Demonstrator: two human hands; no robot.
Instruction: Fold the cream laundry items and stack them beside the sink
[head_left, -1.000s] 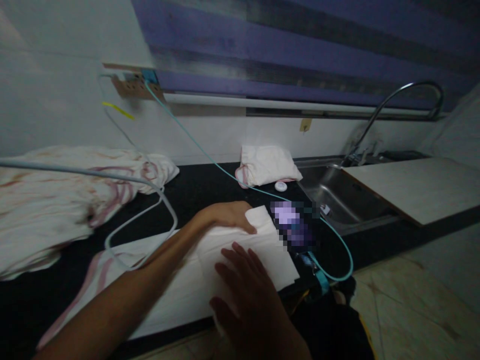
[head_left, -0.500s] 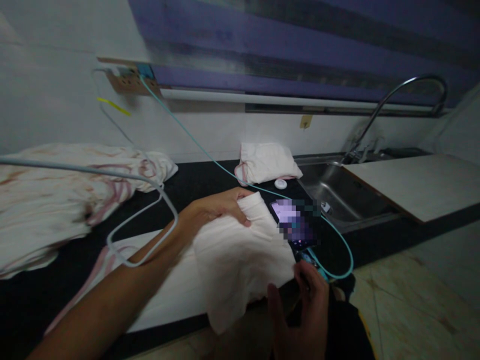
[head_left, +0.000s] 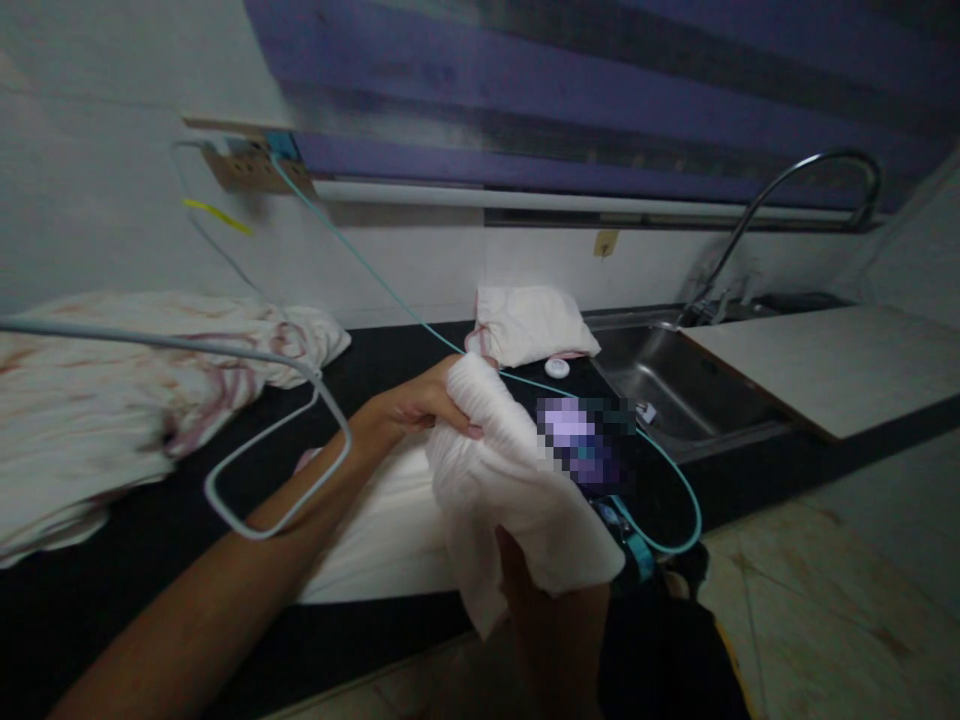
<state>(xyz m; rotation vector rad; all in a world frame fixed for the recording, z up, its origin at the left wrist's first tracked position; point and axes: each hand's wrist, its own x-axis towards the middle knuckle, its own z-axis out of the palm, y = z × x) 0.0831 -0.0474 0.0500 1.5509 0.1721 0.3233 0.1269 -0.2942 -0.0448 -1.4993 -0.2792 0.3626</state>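
Two hands on one white cloth at centre frame, lifted clear of the black counter. Left hand pinching the cloth's upper edge between thumb and fingers, forearm running in from lower left. Right hand at bottom centre, closed on the cloth's lower part from underneath, mostly hidden by the fabric hanging over it. Just right of the cloth, a blurred phone on the counter, with a teal cable leading from it up to a wall socket at upper left. Below the held cloth, another white cloth spread flat on the counter. Far left, a heap of white fabric with pink stripes; crossing it, a grey cable looping towards centre. Behind centre, a small folded white cloth against the wall, a small white round thing just beside it. Right of that, a steel sink with a curved tap, and a pale board lying over its right end.
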